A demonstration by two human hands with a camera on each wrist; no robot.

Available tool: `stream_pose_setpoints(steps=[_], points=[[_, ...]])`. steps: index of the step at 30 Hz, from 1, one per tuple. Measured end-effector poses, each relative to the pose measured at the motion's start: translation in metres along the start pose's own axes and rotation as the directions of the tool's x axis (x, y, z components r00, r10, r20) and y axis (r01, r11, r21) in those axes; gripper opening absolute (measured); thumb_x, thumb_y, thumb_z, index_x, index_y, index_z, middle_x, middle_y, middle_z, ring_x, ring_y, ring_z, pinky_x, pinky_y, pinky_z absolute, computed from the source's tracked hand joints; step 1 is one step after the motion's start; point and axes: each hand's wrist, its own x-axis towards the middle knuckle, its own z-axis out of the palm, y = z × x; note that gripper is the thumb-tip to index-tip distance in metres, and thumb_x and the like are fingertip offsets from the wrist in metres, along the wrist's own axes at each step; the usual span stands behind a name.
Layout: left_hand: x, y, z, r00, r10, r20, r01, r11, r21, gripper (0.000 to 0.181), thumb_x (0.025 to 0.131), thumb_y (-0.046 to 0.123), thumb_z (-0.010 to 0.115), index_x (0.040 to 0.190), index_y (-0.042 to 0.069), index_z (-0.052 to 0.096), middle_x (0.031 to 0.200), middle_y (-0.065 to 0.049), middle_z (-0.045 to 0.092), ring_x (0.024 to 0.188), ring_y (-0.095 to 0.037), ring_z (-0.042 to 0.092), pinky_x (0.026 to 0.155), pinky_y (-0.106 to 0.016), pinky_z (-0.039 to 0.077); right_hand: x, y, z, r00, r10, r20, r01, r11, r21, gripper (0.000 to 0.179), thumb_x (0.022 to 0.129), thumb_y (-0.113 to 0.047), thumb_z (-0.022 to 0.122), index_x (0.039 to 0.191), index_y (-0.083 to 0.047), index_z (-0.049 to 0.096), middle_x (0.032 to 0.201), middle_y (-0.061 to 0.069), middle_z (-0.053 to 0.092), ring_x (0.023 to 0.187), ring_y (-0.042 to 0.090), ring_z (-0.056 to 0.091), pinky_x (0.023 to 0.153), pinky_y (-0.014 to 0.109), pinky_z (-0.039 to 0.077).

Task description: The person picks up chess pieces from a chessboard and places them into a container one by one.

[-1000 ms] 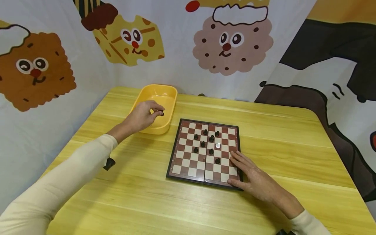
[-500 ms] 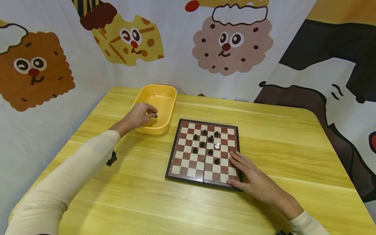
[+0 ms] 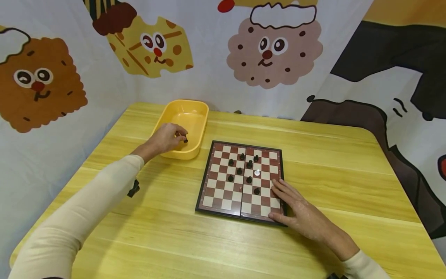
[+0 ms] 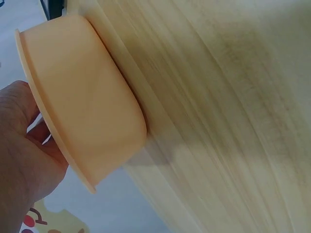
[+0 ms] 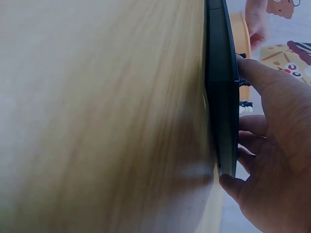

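In the head view my left hand [image 3: 165, 138] is over the yellow tray [image 3: 196, 116], thumb and fingertips pinching a small black chess piece [image 3: 186, 140]. The tray wall hides the fingertips in the left wrist view. My right hand [image 3: 301, 211] rests at the right edge of the chessboard [image 3: 224, 195], thumb near the front corner and fingers spread along the side. In the right wrist view its fingers lie over the board's edge [image 5: 223, 116]. Several black pawns [image 3: 256, 191] stand about the board's middle, with one white piece [image 3: 257, 173] among them.
The tray stands at the back left of the wooden table [image 3: 156, 232], left of the board. Behind and to the left hangs a cloth [image 3: 209, 58] printed with cartoon biscuits and cheese, close to the table's far edge.
My left hand has moved left and slightly down over the tray, and the black piece now shows lower at the fingertips. My right hand has stayed at the board.
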Motion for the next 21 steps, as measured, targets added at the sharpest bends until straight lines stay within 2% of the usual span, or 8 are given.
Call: stream_pose_setpoints(steps=[4, 10, 16, 21], points=[[0.0, 0.001, -0.002, 1.0, -0.001, -0.005, 0.001, 1.0, 0.007, 0.026, 0.102, 0.007, 0.062, 0.125, -0.005, 0.069, 0.116, -0.019, 0.069, 0.101, -0.031, 0.065, 0.083, -0.044, 0.055, 0.0, 0.0, 0.0, 1.0, -0.003, -0.002, 0.003, 1.0, 0.005, 0.085, 0.094, -0.059, 0.066, 0.157, -0.008, 0.039, 0.167, 0.004, 0.021, 0.152, 0.03, 0.016, 0.11, 0.062, 0.032], [-0.004, 0.006, -0.006, 0.999, 0.009, -0.052, -0.01, 1.0, -0.02, 0.027, 0.104, 0.011, 0.06, 0.126, -0.003, 0.068, 0.116, -0.016, 0.069, 0.101, -0.03, 0.063, 0.082, -0.044, 0.054, 0.0, 0.0, 0.0, 1.0, -0.008, 0.0, 0.008, 1.0, 0.005, 0.084, 0.094, -0.058, 0.066, 0.157, -0.008, 0.039, 0.167, 0.004, 0.021, 0.152, 0.03, 0.017, 0.11, 0.061, 0.032], [-0.009, 0.02, -0.007, 0.995, 0.063, -0.081, -0.068, 0.996, -0.062, 0.03, 0.103, 0.012, 0.063, 0.129, -0.003, 0.066, 0.108, -0.013, 0.072, 0.097, -0.028, 0.065, 0.067, -0.037, 0.052, -0.001, 0.0, -0.001, 1.0, -0.011, 0.002, 0.011, 1.0, -0.001, 0.084, 0.094, -0.057, 0.066, 0.156, -0.007, 0.04, 0.167, 0.004, 0.021, 0.152, 0.031, 0.017, 0.11, 0.062, 0.032], [-0.013, 0.03, -0.006, 0.991, 0.096, -0.089, -0.104, 0.99, -0.091, 0.028, 0.103, 0.012, 0.063, 0.128, -0.001, 0.067, 0.109, -0.013, 0.071, 0.097, -0.027, 0.065, 0.068, -0.036, 0.051, 0.0, 0.0, -0.001, 1.0, -0.008, 0.004, 0.008, 1.0, 0.001, 0.084, 0.095, -0.057, 0.065, 0.157, -0.008, 0.039, 0.167, 0.003, 0.021, 0.152, 0.03, 0.016, 0.111, 0.062, 0.031]])
